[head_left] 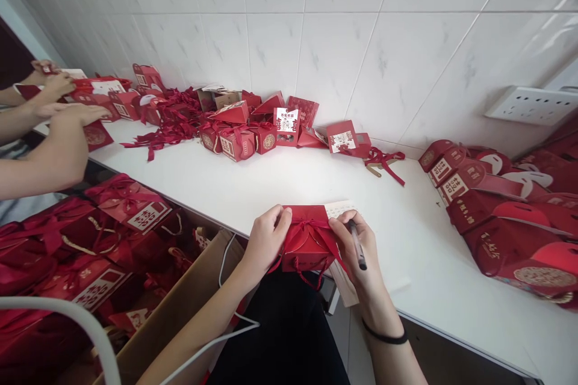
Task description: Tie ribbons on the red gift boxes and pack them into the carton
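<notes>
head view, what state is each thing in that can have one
Red gift box, flaps folded in, looks shut
Ribbon on it, drawn across the box
Left hand, closed at the box's left edge
Pen, held in the right hand
Carton, open, filled with ribboned boxes
Ribbon pile, loose, tangled
Paper, partly covered
Power strip, no plugs visible
</notes>
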A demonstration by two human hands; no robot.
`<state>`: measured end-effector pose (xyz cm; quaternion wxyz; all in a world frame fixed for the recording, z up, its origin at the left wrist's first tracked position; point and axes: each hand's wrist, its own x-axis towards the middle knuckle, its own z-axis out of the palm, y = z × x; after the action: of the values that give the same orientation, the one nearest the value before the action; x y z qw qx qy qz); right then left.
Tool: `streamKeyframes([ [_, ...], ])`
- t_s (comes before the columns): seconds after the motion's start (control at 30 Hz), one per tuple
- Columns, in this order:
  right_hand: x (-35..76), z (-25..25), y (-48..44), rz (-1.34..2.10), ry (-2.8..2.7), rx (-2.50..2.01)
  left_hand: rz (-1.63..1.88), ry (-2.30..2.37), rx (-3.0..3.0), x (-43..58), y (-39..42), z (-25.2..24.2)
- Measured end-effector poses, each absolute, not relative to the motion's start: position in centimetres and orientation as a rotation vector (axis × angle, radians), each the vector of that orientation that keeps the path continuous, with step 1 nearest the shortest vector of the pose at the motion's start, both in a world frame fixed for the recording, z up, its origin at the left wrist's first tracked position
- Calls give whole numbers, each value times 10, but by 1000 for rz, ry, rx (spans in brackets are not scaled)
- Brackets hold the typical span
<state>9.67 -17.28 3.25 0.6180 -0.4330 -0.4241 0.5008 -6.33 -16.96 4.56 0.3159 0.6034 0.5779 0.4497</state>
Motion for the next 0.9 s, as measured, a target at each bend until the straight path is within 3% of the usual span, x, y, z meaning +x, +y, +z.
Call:
streamKeyframes([
  [0.7, 93, 28, -179, 1281, -862, -851, 1245, 1547, 1622, -59, -168, 40],
  [0.9, 114, 25, -174, 834, -1187, -1191, 1021, 1605, 1731, -76, -164, 54],
])
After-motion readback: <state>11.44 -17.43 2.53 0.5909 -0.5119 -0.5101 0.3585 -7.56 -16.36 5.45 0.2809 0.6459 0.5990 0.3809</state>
